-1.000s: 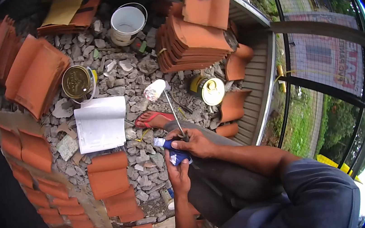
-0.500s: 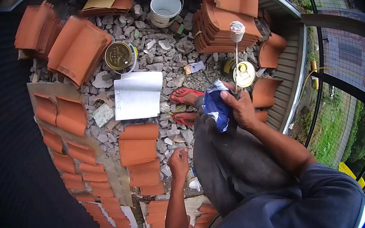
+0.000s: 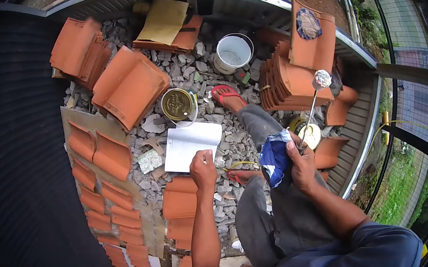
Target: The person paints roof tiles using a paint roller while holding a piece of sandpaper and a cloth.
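Note:
My right hand [image 3: 301, 163] is closed around a thin rod [image 3: 311, 108] with a lumpy white round head [image 3: 321, 78], pointing up and away from me. A crumpled blue and white cloth or wrapper [image 3: 277, 159] is in the same hand. My left hand [image 3: 203, 169] is curled into a loose fist with nothing showing in it. It hangs over the near edge of a white tile-shaped sheet [image 3: 186, 143]. Beyond that sheet sits a bucket with a dark gold lid [image 3: 178, 105]. An open can with a pale top [image 3: 309, 136] stands just beyond my right hand.
Broken rubble [image 3: 234, 144] covers the ground, with my red sandals on it. Stacked orange roof tiles [image 3: 285, 84] stand at right, more tiles [image 3: 130, 85] at left. Rows of tiles [image 3: 112, 156] lie on a board. A white bucket [image 3: 234, 52] and a metal wall [image 3: 366, 136] are farther off.
My view has swung, so the scene sits lower and farther right. My left hand has moved forward, up to the white sheet. My feet have stepped apart; the right hand keeps its hold.

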The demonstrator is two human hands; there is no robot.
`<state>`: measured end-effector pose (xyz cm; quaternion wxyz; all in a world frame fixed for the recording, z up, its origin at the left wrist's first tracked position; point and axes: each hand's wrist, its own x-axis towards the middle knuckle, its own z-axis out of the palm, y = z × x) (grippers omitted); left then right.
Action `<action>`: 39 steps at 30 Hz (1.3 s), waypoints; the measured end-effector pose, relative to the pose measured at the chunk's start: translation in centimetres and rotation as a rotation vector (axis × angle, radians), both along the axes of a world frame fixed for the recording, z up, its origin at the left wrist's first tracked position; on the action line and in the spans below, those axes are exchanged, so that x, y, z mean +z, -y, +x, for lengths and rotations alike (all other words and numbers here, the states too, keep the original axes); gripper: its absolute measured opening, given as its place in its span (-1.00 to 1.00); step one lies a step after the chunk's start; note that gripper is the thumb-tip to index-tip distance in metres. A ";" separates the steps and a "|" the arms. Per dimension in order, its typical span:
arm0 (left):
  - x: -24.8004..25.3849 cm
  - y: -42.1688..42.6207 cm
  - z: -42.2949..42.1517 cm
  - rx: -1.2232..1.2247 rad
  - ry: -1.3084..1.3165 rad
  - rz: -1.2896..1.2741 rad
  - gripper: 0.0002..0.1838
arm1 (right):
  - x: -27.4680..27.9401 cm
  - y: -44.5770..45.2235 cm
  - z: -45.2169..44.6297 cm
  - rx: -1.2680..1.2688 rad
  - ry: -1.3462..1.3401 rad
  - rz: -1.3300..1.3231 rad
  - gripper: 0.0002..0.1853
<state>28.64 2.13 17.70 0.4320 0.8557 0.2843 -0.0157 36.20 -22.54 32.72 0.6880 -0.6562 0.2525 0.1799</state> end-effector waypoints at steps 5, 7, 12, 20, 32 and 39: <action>-5.9 -2.6 16.0 -0.219 -0.002 0.132 -0.73 | -2.9 -1.5 8.6 -0.032 -0.197 0.000 -0.38; -11.2 -4.8 23.7 -0.261 0.018 0.166 -0.75 | -4.3 -0.5 11.9 -0.032 -0.158 -0.057 -0.37; -21.1 -9.2 42.2 -0.357 -0.023 0.526 -0.55 | -6.4 0.7 17.3 -0.030 -0.152 -0.211 -0.38; -31.8 -13.7 52.3 -0.508 -0.313 0.923 -0.56 | -8.7 -0.3 19.8 -0.119 -0.285 -0.226 -0.47; -2.1 -18.9 46.9 -0.120 0.168 0.334 -0.75 | -6.0 -2.1 20.3 -0.054 -0.295 -0.050 -0.61; 19.0 -15.0 30.4 0.139 0.226 -0.425 -0.78 | 1.4 -2.7 19.8 0.118 -0.084 -0.005 -0.64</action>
